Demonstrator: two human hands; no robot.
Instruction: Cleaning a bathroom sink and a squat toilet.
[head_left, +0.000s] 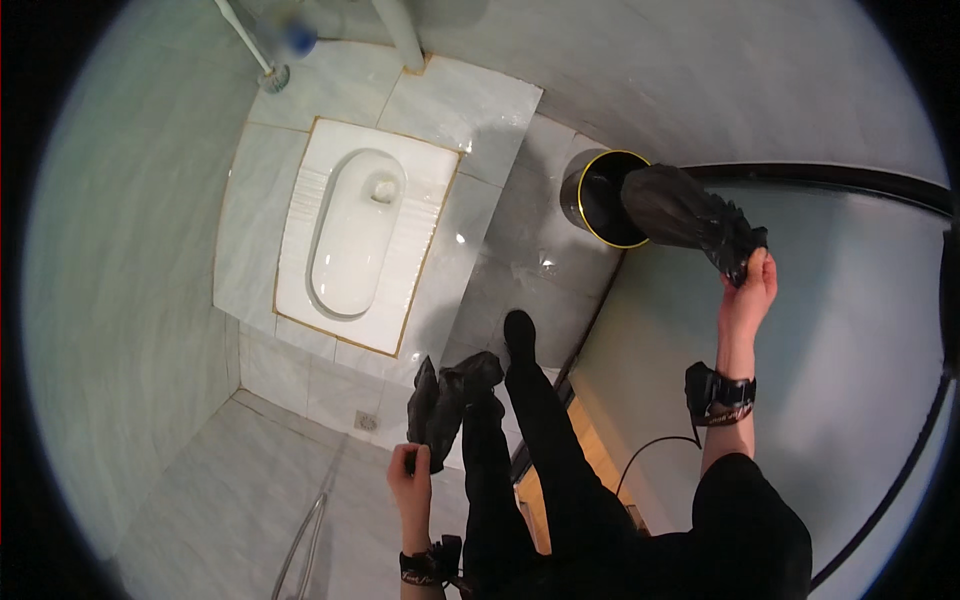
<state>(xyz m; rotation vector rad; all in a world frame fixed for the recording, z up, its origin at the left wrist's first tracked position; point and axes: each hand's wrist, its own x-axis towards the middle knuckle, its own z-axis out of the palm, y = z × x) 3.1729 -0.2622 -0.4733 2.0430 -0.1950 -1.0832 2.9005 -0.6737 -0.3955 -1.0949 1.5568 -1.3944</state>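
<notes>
My right hand (752, 281) grips the gathered top of a full-looking black plastic bag (671, 206). The bag hangs at the right side of a round black trash bin (600, 202) with a yellow rim, covering part of its mouth. My left hand (411, 469) pinches a second black plastic bag (442, 409), thin and crumpled, which hangs in front of my left leg. What the bag on the right holds is hidden by its dark film.
A white squat toilet (356, 232) is set in a raised tiled platform (476, 199). A toilet brush (275, 77) stands at its far corner, beside a pipe (400, 34). A frosted glass panel (810, 315) is at right. A floor drain (366, 421) and metal shower hose (304, 544) lie at lower left.
</notes>
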